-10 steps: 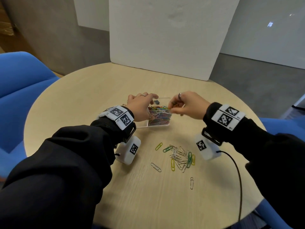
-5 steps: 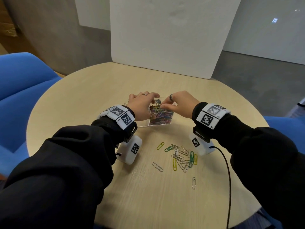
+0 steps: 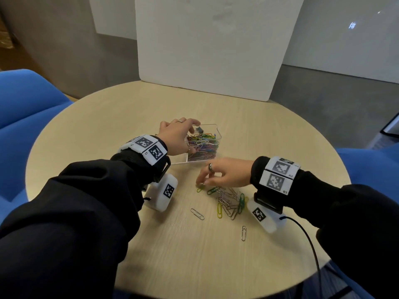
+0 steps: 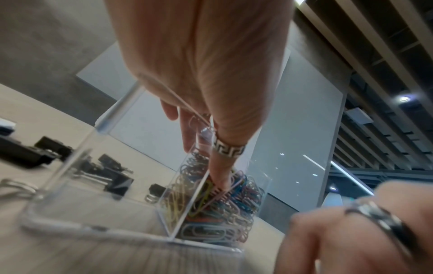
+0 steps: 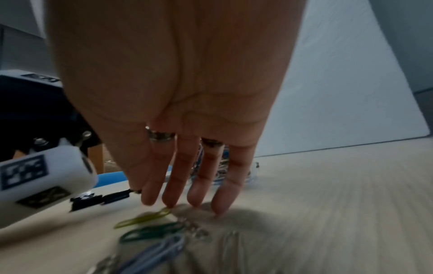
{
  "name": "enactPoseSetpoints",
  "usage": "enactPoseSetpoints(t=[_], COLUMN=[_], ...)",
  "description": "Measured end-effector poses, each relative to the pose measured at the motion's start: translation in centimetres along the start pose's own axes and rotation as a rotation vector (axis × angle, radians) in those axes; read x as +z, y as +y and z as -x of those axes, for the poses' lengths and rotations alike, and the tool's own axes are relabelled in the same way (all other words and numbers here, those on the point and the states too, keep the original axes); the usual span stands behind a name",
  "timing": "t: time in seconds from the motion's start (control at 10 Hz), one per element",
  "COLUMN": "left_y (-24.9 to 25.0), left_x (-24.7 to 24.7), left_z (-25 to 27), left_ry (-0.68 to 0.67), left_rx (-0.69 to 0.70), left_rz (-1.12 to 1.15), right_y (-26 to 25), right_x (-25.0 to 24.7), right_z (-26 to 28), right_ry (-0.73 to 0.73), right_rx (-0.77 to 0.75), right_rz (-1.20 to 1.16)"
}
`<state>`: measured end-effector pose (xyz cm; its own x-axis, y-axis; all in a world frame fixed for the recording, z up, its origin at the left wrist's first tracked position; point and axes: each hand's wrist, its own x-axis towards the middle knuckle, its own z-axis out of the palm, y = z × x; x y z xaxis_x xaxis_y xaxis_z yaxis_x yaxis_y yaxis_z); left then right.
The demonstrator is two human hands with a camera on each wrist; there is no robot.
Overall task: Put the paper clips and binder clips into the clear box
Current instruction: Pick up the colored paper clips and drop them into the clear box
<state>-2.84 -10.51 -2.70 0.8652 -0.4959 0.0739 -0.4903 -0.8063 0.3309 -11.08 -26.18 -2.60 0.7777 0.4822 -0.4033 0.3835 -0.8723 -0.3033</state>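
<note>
The clear box (image 3: 212,131) stands mid-table, one compartment full of coloured paper clips (image 3: 201,147) with a dark binder clip (image 3: 199,129) at its far end. My left hand (image 3: 193,135) grips the box's left side, fingers over the far rim and thumb (image 4: 222,172) down among the clips. Black binder clips (image 4: 114,176) show through the clear wall; whether they lie inside is unclear. My right hand (image 3: 203,184) is open, its straight fingertips (image 5: 171,200) touching the table at a yellow-green clip (image 5: 145,218). Loose paper clips (image 3: 231,201) lie just behind it.
Two single clips (image 3: 197,213) (image 3: 244,233) lie nearer me on the round wooden table (image 3: 108,117). A white board (image 3: 205,50) stands at the table's far edge. Blue chairs (image 3: 26,100) flank the table. A black cable (image 3: 311,244) trails from my right wrist.
My right hand has left the top of the box and come down toward me to the loose pile. The left hand has stayed on the box.
</note>
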Motion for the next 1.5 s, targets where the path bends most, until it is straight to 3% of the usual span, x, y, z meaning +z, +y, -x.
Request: enactPoseSetpoints(t=[0.2,0.4,0.7,1.5], left_y=[0.0,-0.1,0.0,0.0], left_x=[0.1,0.1,0.2,0.1], left_z=[-0.1,-0.1,-0.1,0.0], left_ry=[0.002,0.004,0.006,0.002], left_rx=[-0.001,-0.002,-0.004,0.004], left_rz=[0.008,0.007,0.013,0.006], right_y=[0.8,1.9,1.5,1.5], right_x=[0.2,0.7,3.3,2.9], right_z=[2.2,4.7,6.7,3.2], right_ry=[-0.086,0.037,-0.065,0.099], right_rx=[0.058,0.133,0.135,0.105], right_rz=[0.025,-0.024,-0.075,-0.153])
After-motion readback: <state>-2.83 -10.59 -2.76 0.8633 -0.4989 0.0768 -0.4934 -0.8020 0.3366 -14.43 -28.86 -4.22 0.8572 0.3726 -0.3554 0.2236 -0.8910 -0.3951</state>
